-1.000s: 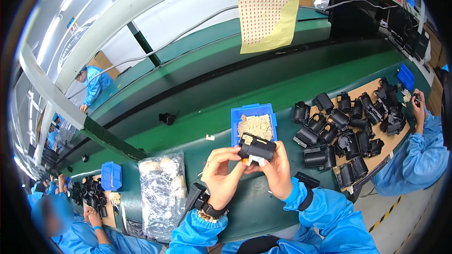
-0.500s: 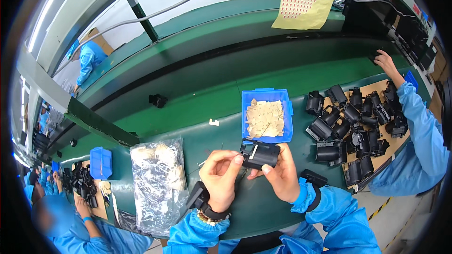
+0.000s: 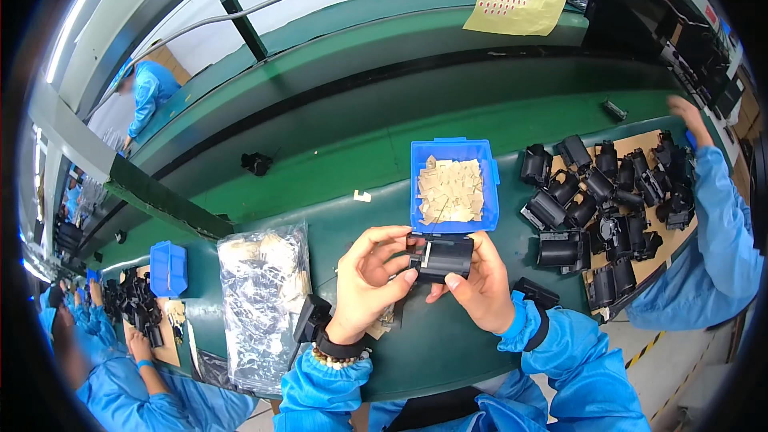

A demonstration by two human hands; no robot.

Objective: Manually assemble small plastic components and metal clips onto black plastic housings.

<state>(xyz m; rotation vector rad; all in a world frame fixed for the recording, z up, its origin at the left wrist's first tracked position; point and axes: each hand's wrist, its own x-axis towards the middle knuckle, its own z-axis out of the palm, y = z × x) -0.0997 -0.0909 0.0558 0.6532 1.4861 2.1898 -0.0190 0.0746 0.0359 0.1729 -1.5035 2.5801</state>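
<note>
bright light, glare on plastic bag (image 3: 260, 324), bent, dark-rimmed edges

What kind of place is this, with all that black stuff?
Probably a factory workroom: similar black parts crowd a green table, a blue bin holds small tan pieces, and several people wear blue clothes.

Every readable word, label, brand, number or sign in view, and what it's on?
None readable.
Yellow sheet: rows of small red-and-white marks, too small to read.
Held black part: no lettering I can make out.
Blue bin: no lettering I can make out.
</note>
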